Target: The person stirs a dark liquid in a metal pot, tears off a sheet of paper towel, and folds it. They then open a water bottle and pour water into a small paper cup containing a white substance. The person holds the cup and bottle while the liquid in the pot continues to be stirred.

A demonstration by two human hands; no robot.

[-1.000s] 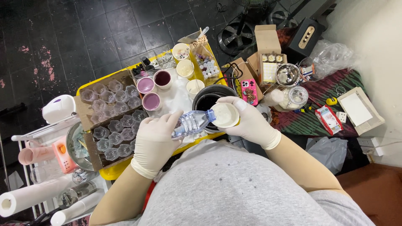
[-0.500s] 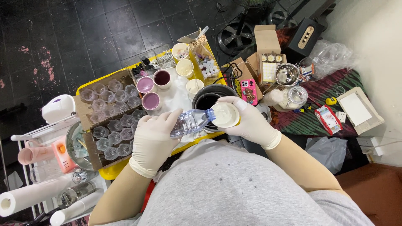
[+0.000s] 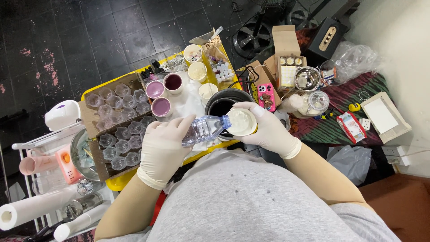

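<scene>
At the far left a white paper roll lies beside a pink appliance, and next to them clear moulded cups fill a brown cardboard tray on the yellow table. The gloved left hand has its fingers curled tightly around a clear plastic bottle, which lies tilted on its side with its neck pointing right. The bottle's mouth meets the rim of a small white cup, which the gloved right hand wraps from behind, fingers closed around its wall. Both sit just above a black pot. Further right stand a pink phone and a glass jar.
</scene>
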